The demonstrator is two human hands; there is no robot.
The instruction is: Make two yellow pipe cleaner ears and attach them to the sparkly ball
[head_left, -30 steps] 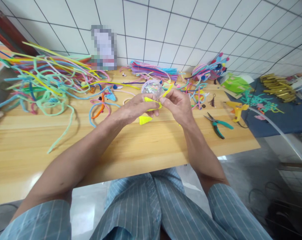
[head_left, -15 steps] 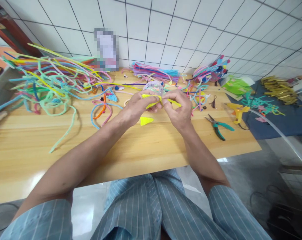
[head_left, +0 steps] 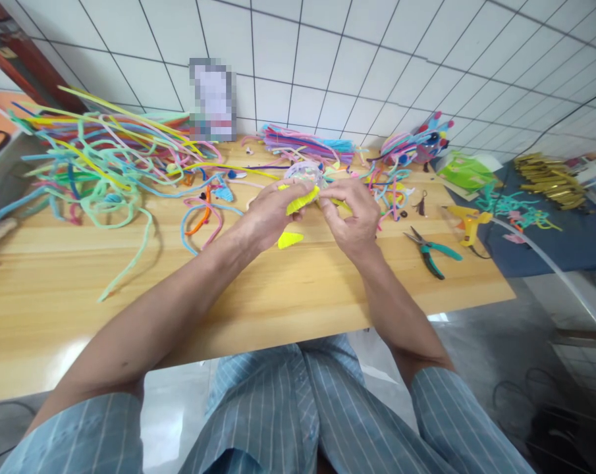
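Note:
Over the middle of the table, my left hand (head_left: 274, 209) is closed around a folded yellow pipe cleaner (head_left: 302, 200), its ridged, wound part showing above the fingers. My right hand (head_left: 353, 214) pinches the yellow strand that runs out to the right, thumb against forefinger; part of the strand shows below those fingers. Just beneath my left hand a yellow triangular piece (head_left: 290, 240) lies flat on the wood. Behind both hands stands a clear round container (head_left: 305, 171), partly covered by them. The exact grip point between the hands is hard to make out.
A tangled heap of pipe cleaners (head_left: 110, 158) covers the left side of the wooden table (head_left: 258, 309). More bundles (head_left: 307, 143) lie along the tiled wall. At right are teal-handled pliers (head_left: 433, 253) and a yellow glue gun (head_left: 468, 220). A phone-like blurred item (head_left: 213, 99) leans at the back.
The yellow piece in my left hand has tilted, showing more of its ridged side. My right fingers have shifted slightly along the strand, so less of it shows. The triangular piece stays put.

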